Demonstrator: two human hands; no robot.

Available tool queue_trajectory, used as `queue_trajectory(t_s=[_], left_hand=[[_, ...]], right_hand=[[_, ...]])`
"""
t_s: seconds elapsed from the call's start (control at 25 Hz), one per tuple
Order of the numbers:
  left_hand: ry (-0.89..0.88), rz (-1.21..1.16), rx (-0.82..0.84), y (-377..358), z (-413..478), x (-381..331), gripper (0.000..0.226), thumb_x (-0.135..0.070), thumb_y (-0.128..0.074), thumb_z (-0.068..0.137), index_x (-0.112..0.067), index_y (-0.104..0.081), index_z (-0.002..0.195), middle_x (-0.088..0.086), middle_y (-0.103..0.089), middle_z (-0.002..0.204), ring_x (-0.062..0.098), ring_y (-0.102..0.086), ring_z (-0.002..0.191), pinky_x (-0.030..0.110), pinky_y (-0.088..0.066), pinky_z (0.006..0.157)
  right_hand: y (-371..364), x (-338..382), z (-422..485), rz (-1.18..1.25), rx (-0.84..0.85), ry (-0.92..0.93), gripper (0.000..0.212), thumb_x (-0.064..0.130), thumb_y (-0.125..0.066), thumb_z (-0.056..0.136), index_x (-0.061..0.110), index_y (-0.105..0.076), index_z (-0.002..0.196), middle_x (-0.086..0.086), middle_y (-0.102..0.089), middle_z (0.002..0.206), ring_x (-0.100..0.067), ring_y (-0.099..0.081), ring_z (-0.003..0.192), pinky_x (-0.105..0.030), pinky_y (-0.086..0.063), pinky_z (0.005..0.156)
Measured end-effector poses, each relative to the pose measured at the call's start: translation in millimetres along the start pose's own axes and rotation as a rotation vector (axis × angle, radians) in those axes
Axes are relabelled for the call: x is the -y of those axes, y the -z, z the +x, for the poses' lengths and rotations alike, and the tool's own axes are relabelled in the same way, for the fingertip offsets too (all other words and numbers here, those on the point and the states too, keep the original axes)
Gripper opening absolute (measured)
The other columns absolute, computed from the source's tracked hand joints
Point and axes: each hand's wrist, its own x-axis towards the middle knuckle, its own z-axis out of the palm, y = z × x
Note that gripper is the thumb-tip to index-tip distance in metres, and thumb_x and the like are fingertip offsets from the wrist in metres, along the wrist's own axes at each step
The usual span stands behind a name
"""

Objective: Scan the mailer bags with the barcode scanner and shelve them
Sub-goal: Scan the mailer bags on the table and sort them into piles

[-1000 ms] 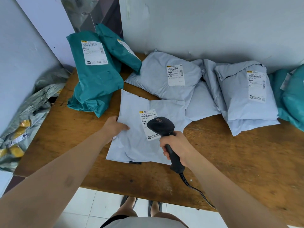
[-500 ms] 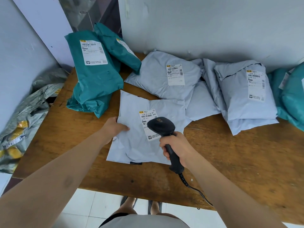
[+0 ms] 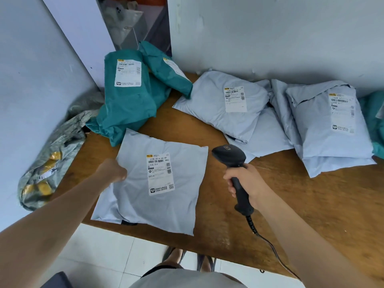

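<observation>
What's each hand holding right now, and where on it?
The right hand grips the scanner by its handle; the left hand pinches the front mailer at its left edge.

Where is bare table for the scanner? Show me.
Bare table lies front right, bordered by the grey bags behind and the right hand gripping the scanner. A narrow strip runs between teal bags, grey bags and front bag. The back is crowded.

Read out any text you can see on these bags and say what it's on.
"210B D014-00 Q6": label on the nearest grey mailer.
"4HZ": same label.
"D014": same label.
Labels on the far grey mailers and teal mailers: too blurred to read.
</observation>
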Motion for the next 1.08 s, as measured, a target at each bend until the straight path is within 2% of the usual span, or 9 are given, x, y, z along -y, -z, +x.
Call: queue_trajectory(t_s=[0.16, 0.28, 0.36, 0.48, 0.6, 0.68, 0.84, 0.96, 1.08], left_hand=[[-0.085, 0.309, -0.202, -6, -23, -32, 0.082, -0.021, -0.065, 0.081, 0.001, -0.017, 0.145, 0.024, -0.028, 0.144, 0.041, -0.034, 0.131, 0.046, -0.039, 0.101], [-0.453, 0.232, -0.326, -20, -47, -97, 0.06, -0.024, -0.065, 0.082, -0.004, -0.034, 0.13, 0.019, -0.041, 0.129, 0.036, -0.044, 0.119, 0.044, -0.042, 0.093], [-0.642, 0.022, -0.197, -29, -59, -144, 0.029, -0.022, -0.061, 0.086, -0.01, -0.046, 0.107, 0.01, -0.049, 0.107, 0.025, -0.052, 0.098, 0.036, -0.043, 0.081], [-0.446, -0.482, 0.166, -41, -55, -202, 0.017, -0.02, -0.062, 0.09, -0.011, -0.048, 0.086, 0.002, -0.048, 0.082, 0.012, -0.049, 0.072, 0.029, -0.042, 0.07], [-0.129, -0.892, 0.471, -55, -26, -246, 0.053, -0.026, -0.065, 0.089, -0.006, -0.042, 0.132, 0.02, -0.053, 0.122, 0.031, -0.056, 0.111, 0.038, -0.047, 0.09], [-0.032, -0.988, 0.535, -61, -6, -269, 0.061, -0.027, -0.068, 0.087, -0.008, -0.039, 0.137, 0.023, -0.047, 0.135, 0.035, -0.051, 0.121, 0.042, -0.046, 0.094], [0.151, -1.13, 0.537, -75, 15, -298, 0.051, -0.032, -0.076, 0.079, -0.015, -0.054, 0.12, 0.007, -0.06, 0.112, 0.022, -0.06, 0.094, 0.031, -0.054, 0.072], [0.071, -1.135, 0.462, -81, 19, -302, 0.04, -0.019, -0.072, 0.081, -0.013, -0.055, 0.117, 0.007, -0.062, 0.112, 0.018, -0.059, 0.08, 0.032, -0.051, 0.059], [-0.042, -1.305, 0.513, -71, 5, -292, 0.049, -0.001, -0.064, 0.082, -0.011, -0.047, 0.127, 0.014, -0.058, 0.125, 0.028, -0.061, 0.098, 0.047, -0.053, 0.07]], right_hand=[[7, 2, -1, 0.007, 0.003, -0.005, 0.009, 0.0, -0.059, 0.077, 0.003, -0.053, 0.071, -0.01, -0.046, 0.049, -0.02, -0.04, 0.037, -0.025, -0.036, 0.044], [16, 9, -1, 0.01, -0.022, -0.002, 0.005, 0.001, -0.06, 0.077, 0.002, -0.055, 0.075, -0.011, -0.046, 0.051, -0.02, -0.041, 0.038, -0.024, -0.036, 0.044], [25, 14, 0, 0.024, -0.046, 0.007, 0.006, 0.001, -0.06, 0.077, 0.002, -0.055, 0.074, -0.011, -0.047, 0.052, -0.019, -0.041, 0.037, -0.024, -0.036, 0.044], [40, 20, 1, 0.021, -0.067, 0.033, 0.01, 0.002, -0.06, 0.078, 0.002, -0.055, 0.07, -0.012, -0.047, 0.052, -0.019, -0.04, 0.039, -0.023, -0.037, 0.045], [58, 27, 5, 0.011, -0.085, 0.052, 0.008, 0.001, -0.06, 0.081, 0.001, -0.057, 0.074, -0.01, -0.047, 0.05, -0.019, -0.04, 0.04, -0.023, -0.037, 0.044], [69, 28, 10, 0.012, -0.105, 0.045, 0.008, 0.002, -0.06, 0.081, 0.003, -0.057, 0.074, -0.007, -0.047, 0.048, -0.017, -0.041, 0.039, -0.023, -0.038, 0.043], [83, 25, 13, 0.028, -0.127, 0.031, 0.005, 0.001, -0.06, 0.079, 0.003, -0.056, 0.078, -0.003, -0.047, 0.045, -0.015, -0.04, 0.037, -0.023, -0.037, 0.044], [92, 24, 13, 0.046, -0.141, 0.034, 0.004, 0.0, -0.06, 0.08, 0.003, -0.057, 0.081, -0.002, -0.047, 0.045, -0.015, -0.04, 0.039, -0.023, -0.037, 0.045], [97, 29, 11, 0.087, -0.145, 0.044, 0.005, 0.0, -0.06, 0.081, 0.005, -0.058, 0.08, -0.006, -0.048, 0.05, -0.017, -0.04, 0.042, -0.022, -0.037, 0.046]])
